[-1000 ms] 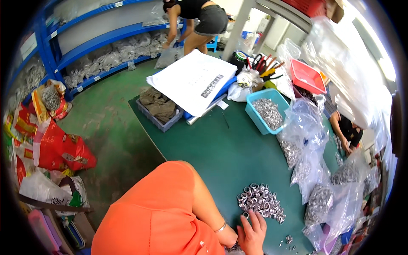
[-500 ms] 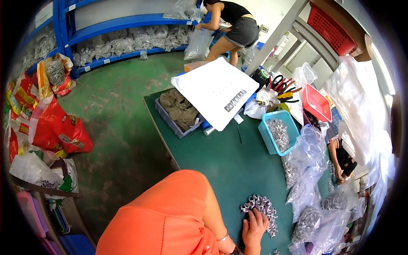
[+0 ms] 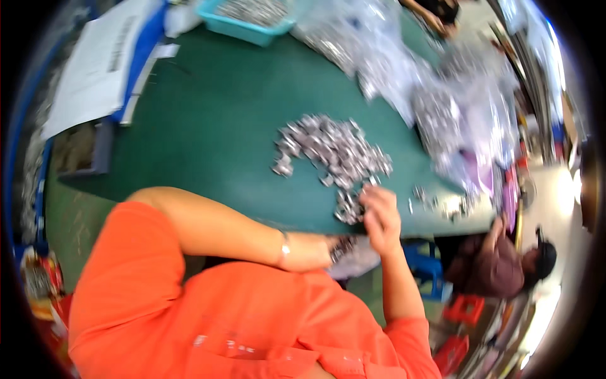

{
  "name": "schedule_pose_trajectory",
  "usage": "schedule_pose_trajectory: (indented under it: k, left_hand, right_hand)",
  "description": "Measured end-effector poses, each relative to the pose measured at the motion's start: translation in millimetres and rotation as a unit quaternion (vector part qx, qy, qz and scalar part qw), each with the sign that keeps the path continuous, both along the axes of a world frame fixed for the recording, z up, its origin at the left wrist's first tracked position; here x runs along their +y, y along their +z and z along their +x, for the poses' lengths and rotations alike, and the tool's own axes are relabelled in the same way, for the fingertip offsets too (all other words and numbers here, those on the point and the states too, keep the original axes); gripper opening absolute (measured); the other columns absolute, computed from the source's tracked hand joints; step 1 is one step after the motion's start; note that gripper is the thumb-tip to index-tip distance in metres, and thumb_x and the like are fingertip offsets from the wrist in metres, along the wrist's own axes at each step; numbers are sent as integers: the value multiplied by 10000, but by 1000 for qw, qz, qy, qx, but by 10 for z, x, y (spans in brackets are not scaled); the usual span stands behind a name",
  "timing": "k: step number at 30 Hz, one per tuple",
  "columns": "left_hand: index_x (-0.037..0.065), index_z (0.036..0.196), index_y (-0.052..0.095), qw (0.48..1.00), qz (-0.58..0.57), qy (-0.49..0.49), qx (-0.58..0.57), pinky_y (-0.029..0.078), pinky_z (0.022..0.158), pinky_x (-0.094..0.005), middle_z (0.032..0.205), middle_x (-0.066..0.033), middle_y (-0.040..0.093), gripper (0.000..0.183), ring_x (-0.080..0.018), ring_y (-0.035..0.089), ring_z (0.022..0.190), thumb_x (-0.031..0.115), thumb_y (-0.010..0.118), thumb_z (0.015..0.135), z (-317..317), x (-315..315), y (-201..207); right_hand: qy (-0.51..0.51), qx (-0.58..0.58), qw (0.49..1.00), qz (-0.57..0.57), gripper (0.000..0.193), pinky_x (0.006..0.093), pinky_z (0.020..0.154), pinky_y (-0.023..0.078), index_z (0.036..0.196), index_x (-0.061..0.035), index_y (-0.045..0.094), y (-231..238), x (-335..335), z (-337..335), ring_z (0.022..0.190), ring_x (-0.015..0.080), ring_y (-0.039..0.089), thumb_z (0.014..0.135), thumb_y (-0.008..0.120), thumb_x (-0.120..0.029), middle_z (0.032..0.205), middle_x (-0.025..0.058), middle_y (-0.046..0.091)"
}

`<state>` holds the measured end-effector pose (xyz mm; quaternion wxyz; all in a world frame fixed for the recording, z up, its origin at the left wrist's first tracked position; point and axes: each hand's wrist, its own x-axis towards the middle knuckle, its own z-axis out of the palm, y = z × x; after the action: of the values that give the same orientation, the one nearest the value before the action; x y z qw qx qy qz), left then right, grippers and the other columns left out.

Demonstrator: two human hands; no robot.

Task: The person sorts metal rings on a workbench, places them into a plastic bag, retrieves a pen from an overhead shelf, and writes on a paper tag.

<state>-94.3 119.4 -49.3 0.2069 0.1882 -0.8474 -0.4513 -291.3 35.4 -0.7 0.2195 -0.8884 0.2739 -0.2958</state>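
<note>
A pile of small, curved, silvery metal pieces (image 3: 341,148) lies on the green table (image 3: 208,114), with a smaller clump (image 3: 347,207) by its near edge. My right hand (image 3: 380,218) is at this clump, its bent fingers and thumb around some pieces; motion blurs the fingertips. My left hand (image 3: 319,251), with a bracelet at the wrist, is just below the table edge. It grips a clear plastic bag (image 3: 355,260) at my lap, where more dark metal pieces (image 3: 341,249) show; these pieces partly hide its fingers.
Full clear bags of metal parts (image 3: 442,120) stand to the right. Toward the far side is a light-blue basket (image 3: 243,25) of parts; paper sheets (image 3: 95,69) lie at the left. A few loose pieces (image 3: 429,199) lie right of my hand. Another person (image 3: 489,265) sits beyond a blue stool (image 3: 426,268).
My view has swung down and right, bringing both arms into sight. My right hand has moved from the pile to the near table edge, and pieces now lie there.
</note>
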Motion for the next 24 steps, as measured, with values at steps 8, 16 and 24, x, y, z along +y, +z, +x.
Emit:
schedule_pose_trajectory:
  k: [8,16,24]
  left_hand:
    - [-31,720,619,996,-22,-37,-76,465,930,-411,1379,-403,281,152,-450,535,1101,111,569,747,64,-27,126]
    - [-34,729,596,998,-15,-23,-53,453,950,-433,1351,-438,285,125,-482,509,1132,88,578,743,51,4,108]
    - [-37,711,568,999,9,-12,-41,466,934,-450,1325,-441,324,133,-502,507,1129,91,581,747,55,-3,117]
  right_hand:
    - [-196,-166,959,118,177,300,872,421,987,13,620,-115,155,-503,954,217,547,832,557,71,1022,122,581]
    - [-84,38,995,46,479,392,929,343,1115,-74,648,49,93,-235,1039,299,505,669,781,-187,1109,118,574]
    - [-95,25,994,56,399,363,855,392,1036,-58,638,-106,59,-346,960,284,528,660,768,-83,1023,106,593]
